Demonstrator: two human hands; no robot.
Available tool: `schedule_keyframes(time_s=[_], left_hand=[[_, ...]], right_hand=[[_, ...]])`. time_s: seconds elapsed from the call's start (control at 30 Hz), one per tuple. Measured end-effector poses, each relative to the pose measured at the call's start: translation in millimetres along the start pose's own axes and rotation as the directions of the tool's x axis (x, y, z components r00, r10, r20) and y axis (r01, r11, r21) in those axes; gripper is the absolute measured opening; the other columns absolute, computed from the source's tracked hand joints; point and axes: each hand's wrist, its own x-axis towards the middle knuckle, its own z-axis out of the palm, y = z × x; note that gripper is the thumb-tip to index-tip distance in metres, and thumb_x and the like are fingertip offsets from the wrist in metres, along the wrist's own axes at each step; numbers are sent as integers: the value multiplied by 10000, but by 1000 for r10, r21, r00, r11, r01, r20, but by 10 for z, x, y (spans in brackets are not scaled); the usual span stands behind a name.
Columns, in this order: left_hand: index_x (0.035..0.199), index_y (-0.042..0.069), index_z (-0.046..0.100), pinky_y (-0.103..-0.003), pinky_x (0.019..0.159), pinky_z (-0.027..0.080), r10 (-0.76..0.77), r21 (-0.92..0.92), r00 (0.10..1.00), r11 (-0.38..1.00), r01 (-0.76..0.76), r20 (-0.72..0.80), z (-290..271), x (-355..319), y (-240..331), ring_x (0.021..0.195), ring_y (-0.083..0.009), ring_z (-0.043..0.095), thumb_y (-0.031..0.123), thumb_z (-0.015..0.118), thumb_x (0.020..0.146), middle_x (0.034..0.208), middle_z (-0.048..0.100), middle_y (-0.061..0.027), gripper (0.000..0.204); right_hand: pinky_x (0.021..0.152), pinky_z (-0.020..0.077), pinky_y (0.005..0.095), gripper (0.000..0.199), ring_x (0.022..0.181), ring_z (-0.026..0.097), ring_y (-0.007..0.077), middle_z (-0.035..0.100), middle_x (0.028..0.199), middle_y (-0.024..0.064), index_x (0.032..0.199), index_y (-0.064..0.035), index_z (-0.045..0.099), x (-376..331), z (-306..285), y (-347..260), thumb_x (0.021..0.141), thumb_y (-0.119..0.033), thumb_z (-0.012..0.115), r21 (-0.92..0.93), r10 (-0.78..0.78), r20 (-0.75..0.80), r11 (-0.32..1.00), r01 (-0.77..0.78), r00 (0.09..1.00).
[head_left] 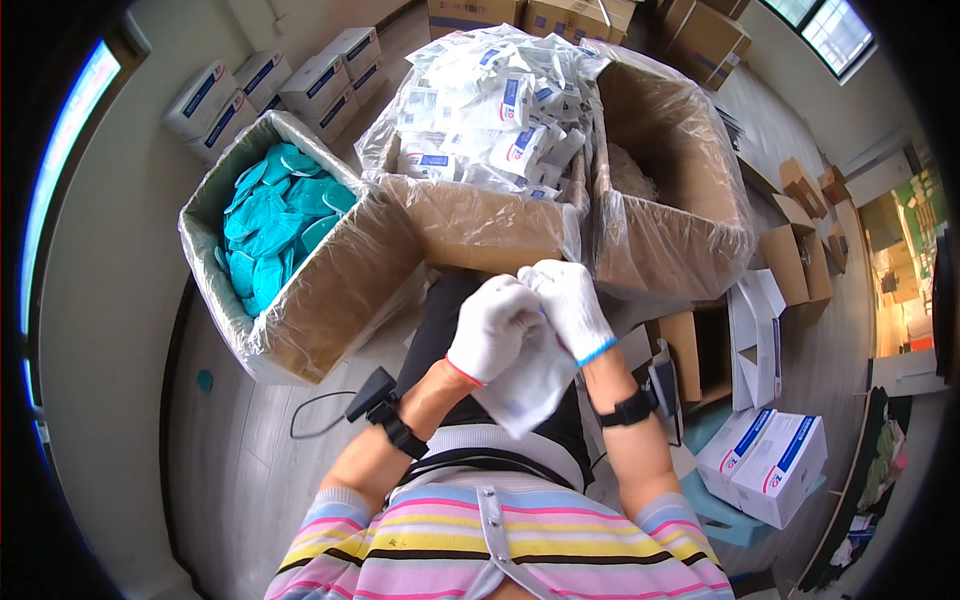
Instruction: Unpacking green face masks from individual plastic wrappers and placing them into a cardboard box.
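Note:
Both of my hands wear white knit gloves and meet in front of my lap. Between them hangs a white packet (525,385), its lower end pointing toward me. My left hand (492,328) is closed on the packet's upper left edge, and my right hand (568,308) pinches its upper right edge. The fingertips are pressed together, so the packet's top is partly hidden. Ahead stands a plastic-lined carton (490,232) heaped with similar white packets (510,105). On the left, another lined carton (325,300) holds teal folded pieces (270,235) that look like face masks.
A third lined carton (665,235) with a mostly bare inside stands right of the middle one. White boxes (765,465) rest on a blue stool (735,525) at my right. More white boxes (320,85) are stacked by the left wall. A teal piece (205,380) lies on the floor.

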Motion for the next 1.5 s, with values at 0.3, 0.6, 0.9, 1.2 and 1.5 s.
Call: schedule_keyframes(time_s=[0.3,0.6,0.9,1.2,1.5], left_hand=[[887,-1,539,-281,710,507,-272,-136,947,946,296,170,-123,149,-115,737,-162,594,-72,564,868,787,596,-95,78],[865,-4,527,-275,716,504,-216,-167,973,960,227,80,27,206,-150,762,-128,590,-76,572,884,795,602,-85,87],[818,1,531,-245,617,466,-459,-273,847,807,523,267,-297,325,-150,699,-87,552,-81,578,859,729,560,-19,102],[967,23,589,-258,650,473,-427,-15,903,903,429,51,-696,-207,145,696,-110,571,51,712,823,861,643,-47,192],[921,-1,672,-289,784,493,-123,-325,992,939,116,-1,-428,373,220,872,-144,621,38,691,870,905,673,-70,67]], right_hand=[[649,473,326,333,659,608,186,668,724,112,803,23,674,69,-71,288,945,-272,616,15,4,-63,1000,-3,998],[634,451,338,341,646,563,201,619,684,123,779,18,651,178,-162,250,950,-272,603,52,19,27,998,-21,999],[598,481,394,237,652,620,342,656,734,151,775,-41,683,519,-254,166,908,-228,625,-366,-387,-175,879,305,905],[582,463,327,217,589,601,218,651,678,141,822,2,682,573,-771,-390,913,-187,624,-369,-318,-228,903,221,920],[645,490,320,264,668,641,216,687,753,126,888,32,687,386,-411,-509,958,-192,567,-126,-164,-1,979,162,987]])
